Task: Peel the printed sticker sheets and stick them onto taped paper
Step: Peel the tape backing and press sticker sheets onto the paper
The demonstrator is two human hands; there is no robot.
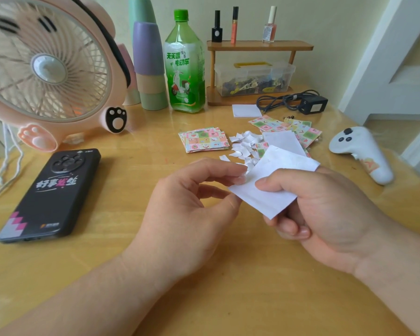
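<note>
My right hand grips a white square sheet above the table, thumb pressed on its white face. My left hand pinches the sheet's left edge with thumb and fingertips. Behind them lies a stack of printed sticker sheets with coloured squares. More printed sheets are spread to the right, partly under a white sheet. A heap of small torn white backing scraps sits between the two piles. The sheet's printed side is hidden from me.
A black phone lies at the left, a pink fan behind it. Stacked cups, a green bottle, a wooden shelf with a clear box, a black charger, a white pad and a white controller ring the wooden table.
</note>
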